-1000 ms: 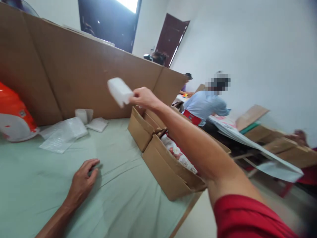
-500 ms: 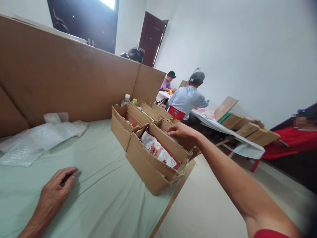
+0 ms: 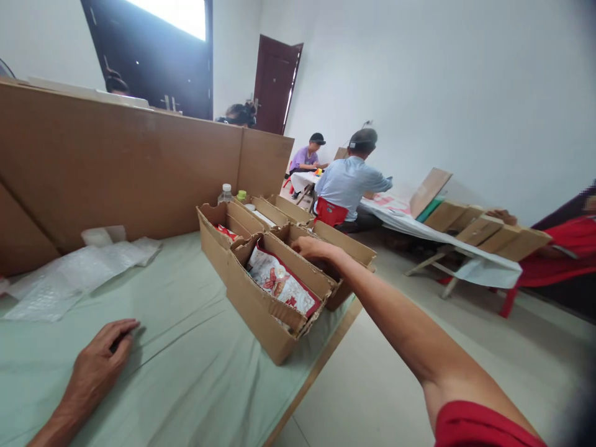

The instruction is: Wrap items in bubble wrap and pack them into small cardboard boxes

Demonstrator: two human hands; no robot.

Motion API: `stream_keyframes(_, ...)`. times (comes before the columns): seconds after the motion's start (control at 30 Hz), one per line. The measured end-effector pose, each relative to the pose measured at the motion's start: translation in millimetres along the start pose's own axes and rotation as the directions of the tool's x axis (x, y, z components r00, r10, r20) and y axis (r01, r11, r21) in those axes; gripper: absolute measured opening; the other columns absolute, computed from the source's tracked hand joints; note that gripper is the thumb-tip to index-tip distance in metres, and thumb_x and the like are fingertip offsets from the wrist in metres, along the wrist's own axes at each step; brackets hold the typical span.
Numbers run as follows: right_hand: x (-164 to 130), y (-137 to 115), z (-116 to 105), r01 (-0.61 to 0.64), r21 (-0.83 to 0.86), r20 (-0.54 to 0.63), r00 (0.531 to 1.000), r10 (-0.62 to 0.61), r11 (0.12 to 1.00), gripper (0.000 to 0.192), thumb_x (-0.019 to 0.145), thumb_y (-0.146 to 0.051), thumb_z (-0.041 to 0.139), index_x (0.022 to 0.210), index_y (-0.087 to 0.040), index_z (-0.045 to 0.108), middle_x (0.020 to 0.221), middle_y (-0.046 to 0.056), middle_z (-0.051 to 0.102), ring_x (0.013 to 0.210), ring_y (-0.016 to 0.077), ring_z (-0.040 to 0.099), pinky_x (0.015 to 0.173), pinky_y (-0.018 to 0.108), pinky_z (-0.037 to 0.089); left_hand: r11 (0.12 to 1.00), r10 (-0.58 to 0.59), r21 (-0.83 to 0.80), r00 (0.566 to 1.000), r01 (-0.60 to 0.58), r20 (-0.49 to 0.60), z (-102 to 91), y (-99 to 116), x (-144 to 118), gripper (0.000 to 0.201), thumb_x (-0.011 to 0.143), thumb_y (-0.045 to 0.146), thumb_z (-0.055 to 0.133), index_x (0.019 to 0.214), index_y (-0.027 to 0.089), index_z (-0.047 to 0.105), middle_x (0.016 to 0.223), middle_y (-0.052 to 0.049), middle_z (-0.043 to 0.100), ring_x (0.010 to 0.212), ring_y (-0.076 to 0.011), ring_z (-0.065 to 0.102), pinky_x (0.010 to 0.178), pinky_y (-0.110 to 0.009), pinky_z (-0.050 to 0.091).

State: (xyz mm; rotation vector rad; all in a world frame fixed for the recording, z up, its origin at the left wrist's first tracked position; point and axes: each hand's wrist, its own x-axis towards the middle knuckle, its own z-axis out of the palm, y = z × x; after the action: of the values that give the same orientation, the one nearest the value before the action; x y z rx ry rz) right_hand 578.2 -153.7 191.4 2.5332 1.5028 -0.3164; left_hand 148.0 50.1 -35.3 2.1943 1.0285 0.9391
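Observation:
My left hand (image 3: 103, 357) rests on the green cloth (image 3: 186, 347) at the lower left, thumb apart from the loosely bent fingers, holding nothing. My right hand (image 3: 313, 248) reaches down into an open cardboard box (image 3: 354, 245) in the right-hand part of the box group; its fingertips are hidden behind the box wall, so a grip cannot be made out. Nearest to me, another cardboard box (image 3: 265, 329) holds a white packet with a red border and red pattern (image 3: 282, 279). A box to its left (image 3: 212, 245) has something red and white (image 3: 226, 232) inside.
Bubble wrap (image 3: 84, 267) lies at the left before a tall cardboard screen (image 3: 139, 167). A clear bottle (image 3: 226, 194) and a green-capped one (image 3: 241, 195) stand behind the boxes. The table's wooden edge (image 3: 311, 366) runs along the right. Beyond, people sit at another table (image 3: 395, 217).
My right hand has gone lower into the box, and its fingertips have dropped out of sight. The camera view has shifted a little; my left hand stays on the cloth.

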Motion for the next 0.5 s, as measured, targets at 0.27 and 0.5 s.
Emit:
stream_keyframes(0.27, -61, -13, -47, -0.079, 0.133, -0.554, 0.821, 0.141, 0.988, 0.020, 0.097, -0.021, 0.050, 0.103, -0.015, 0.069, 0.102, 0.010, 0.073, 0.093, 0.0213, 0.067, 0.079, 0.028, 0.047, 0.993, 0.117, -0.003, 0.988, -0.118, -0.097, -4.9, 77, -2, 0.031, 0.084, 0.043, 0.054, 0.104, 0.026, 0.069, 0.116, -0.010, 0.071, 0.096, -0.0295, 0.069, 0.068, -0.036, 0.057)
stream_keyframes(0.5, -111, -128, -57, 0.703, 0.457, -0.710, 0.657, -0.253, 0.545, 0.014, 0.092, -0.036, 0.060, 0.088, -0.024, 0.066, 0.083, 0.000, 0.066, 0.076, 0.0144, 0.062, 0.071, 0.027, 0.052, 0.807, 0.101, -0.572, 0.989, -0.145, -0.108, -3.0, 237, -4, 0.081, 0.073, 0.042, 0.076, 0.145, 0.030, 0.042, 0.141, -0.007, 0.057, 0.117, -0.0301, 0.062, 0.093, -0.041, 0.056)
